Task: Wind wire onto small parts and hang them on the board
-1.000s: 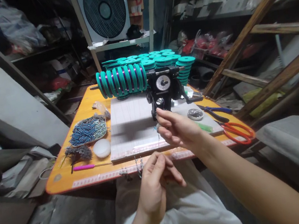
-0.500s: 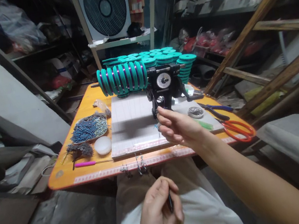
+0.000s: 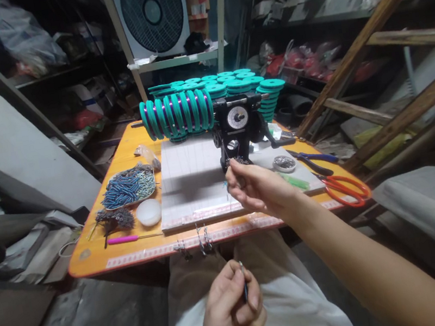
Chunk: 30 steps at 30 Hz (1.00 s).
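My left hand [image 3: 234, 306], low over my lap, is closed around a slim dark piece [image 3: 245, 291] with a pale tip poking up between thumb and forefinger. A thin cord trails below this hand. Over the board, my right hand [image 3: 251, 182] pinches thumb against fingers near the foot of a black hand-cranked winder [image 3: 236, 121]. A fine line [image 3: 231, 205] runs down from those fingertips; its ends are hard to follow. On the winder's rod sits a row of teal spools [image 3: 177, 115] wound with purple line.
More teal spools [image 3: 271, 84] stand stacked behind. At left are a tray of blue slim pieces [image 3: 126, 188], a white dish [image 3: 149, 212] and a pink-handled tool [image 3: 123, 239]. Orange scissors [image 3: 345, 189], pliers [image 3: 319, 156] and a dish of metal bits [image 3: 284, 163] lie right.
My right hand has shifted slightly down and left, still pinched. In my left hand, the pale tip of the dark piece now shows above the fingertips.
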Tool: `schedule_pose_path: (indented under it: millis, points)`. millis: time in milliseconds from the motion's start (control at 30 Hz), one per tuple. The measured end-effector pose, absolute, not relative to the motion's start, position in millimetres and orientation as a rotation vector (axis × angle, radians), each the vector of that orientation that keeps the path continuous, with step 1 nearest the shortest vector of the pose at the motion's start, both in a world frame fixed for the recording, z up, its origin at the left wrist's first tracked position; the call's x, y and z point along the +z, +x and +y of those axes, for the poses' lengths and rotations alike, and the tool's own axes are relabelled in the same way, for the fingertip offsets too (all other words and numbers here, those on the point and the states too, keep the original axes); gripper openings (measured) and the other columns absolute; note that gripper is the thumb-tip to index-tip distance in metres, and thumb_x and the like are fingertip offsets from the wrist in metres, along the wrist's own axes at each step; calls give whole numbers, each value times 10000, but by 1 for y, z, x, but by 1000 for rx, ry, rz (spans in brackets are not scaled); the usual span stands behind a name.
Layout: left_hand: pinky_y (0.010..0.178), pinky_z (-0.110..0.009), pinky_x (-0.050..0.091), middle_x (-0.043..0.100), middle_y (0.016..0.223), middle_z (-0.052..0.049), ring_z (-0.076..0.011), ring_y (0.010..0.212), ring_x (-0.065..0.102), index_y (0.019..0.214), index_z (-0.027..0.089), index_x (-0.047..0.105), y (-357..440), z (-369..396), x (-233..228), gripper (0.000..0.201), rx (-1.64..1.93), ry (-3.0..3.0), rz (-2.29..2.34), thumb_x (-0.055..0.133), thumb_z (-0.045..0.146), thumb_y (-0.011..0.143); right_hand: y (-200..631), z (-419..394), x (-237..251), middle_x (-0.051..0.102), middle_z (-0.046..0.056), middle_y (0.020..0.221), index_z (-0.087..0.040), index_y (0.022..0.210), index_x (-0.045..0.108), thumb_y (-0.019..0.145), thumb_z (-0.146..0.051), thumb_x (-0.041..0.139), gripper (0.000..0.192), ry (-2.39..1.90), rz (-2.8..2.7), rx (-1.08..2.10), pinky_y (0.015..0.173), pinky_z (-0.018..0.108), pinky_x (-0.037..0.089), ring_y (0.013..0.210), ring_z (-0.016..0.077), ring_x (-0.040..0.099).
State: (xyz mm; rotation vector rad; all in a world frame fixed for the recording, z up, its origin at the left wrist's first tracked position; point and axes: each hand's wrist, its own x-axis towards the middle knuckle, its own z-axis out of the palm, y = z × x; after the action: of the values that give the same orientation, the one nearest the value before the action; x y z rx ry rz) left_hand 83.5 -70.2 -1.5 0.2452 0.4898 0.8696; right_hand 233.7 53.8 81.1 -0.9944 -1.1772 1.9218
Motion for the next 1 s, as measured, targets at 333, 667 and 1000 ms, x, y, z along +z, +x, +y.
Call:
schedule_pose_path:
  millis: [333,667,1000]
  points:
    - [384,-129,170,502,554,71,9,366,187,922,189,402,72,-76,-7,299,872,375,633,601,396,840,235,-13,36,604,54,912,-74,1031,651,792,-492,539,495,-1110,-1955,1738,695,-26,411,762,-79,528]
    - [361,-117,148,382,468,107,6,349,108,866,189,412,76,-75,-10,221,872,364,506,574,338,862,232,-32,12,533,50,905,-50,844,546,843,-435,452,396,-1069,-1996,1358,697,-10,374,785,-78,439]
    - [319,-119,148,399,443,101,8,297,105,836,193,457,81,-75,-22,220,879,412,483,571,380,849,232,-29,5,456,49,936,-50,886,407,847,-559,403,511,-934,-1701,1820,613,9,344,699,-97,383]
